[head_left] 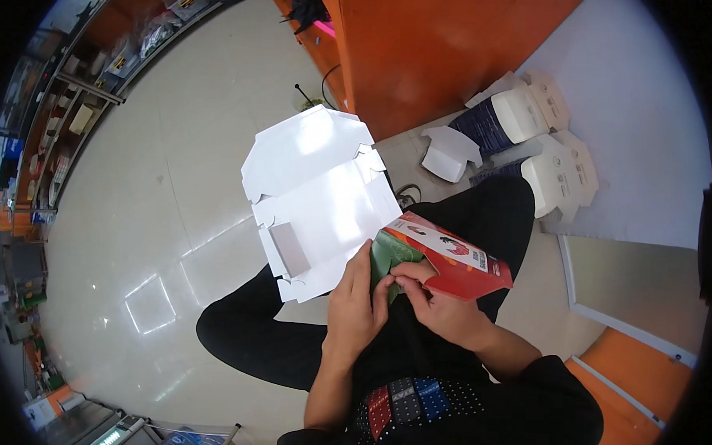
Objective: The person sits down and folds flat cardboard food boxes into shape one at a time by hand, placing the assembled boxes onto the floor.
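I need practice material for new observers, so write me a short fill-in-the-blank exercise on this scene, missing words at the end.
1. The large open carton in front of the hands is ____ inside.
2. The left hand and right hand meet at the ____-coloured part of the red printed package.
3. The piled cartons lie toward the person's ____ side.
4. The person's trousers are ____.

Missing words: white; green; right; black.
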The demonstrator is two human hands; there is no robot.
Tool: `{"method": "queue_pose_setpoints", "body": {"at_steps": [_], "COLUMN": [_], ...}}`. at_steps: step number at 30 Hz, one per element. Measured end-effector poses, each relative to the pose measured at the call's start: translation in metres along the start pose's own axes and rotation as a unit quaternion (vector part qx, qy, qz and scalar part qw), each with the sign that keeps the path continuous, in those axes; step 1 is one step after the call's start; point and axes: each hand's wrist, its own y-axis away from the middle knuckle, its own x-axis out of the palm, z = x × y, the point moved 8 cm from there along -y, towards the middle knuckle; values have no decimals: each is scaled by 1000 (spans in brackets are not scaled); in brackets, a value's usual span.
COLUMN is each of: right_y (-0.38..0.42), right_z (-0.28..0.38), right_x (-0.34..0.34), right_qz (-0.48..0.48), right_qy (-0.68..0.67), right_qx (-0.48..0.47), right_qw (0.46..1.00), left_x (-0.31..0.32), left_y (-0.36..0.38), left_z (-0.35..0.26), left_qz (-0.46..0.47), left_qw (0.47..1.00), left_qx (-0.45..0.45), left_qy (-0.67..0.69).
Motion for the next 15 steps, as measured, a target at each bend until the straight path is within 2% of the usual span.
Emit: {"method": "queue_pose_setpoints", "body": {"at_steps": [1,5,9,13,15], "right_y": [0,-5,1,-3,-2], "right_z": [4,-2,-24,-22,-25], "right_x": [0,-6,-7,8,15], "right_qz": [-6,-3,-13,0,-10], "right_qy": [20,-68,-155,-65,-86], "right_qx": [-21,3,11,-43,-30], "right_qw": [1000,998,988,997,996], "left_x": [0,-4,-8,-2,-2], "left_y": [-1,-6,-9,-7,-7], "left_z": [-3,-7,-1,2,5], "left_qz": [-9,-20,1,2,-5], "left_qw": [1000,1000,999,998,997], "left_qx": [7,16,-18,-9,-9], "left_qy": [0,10,32,64,75]}}
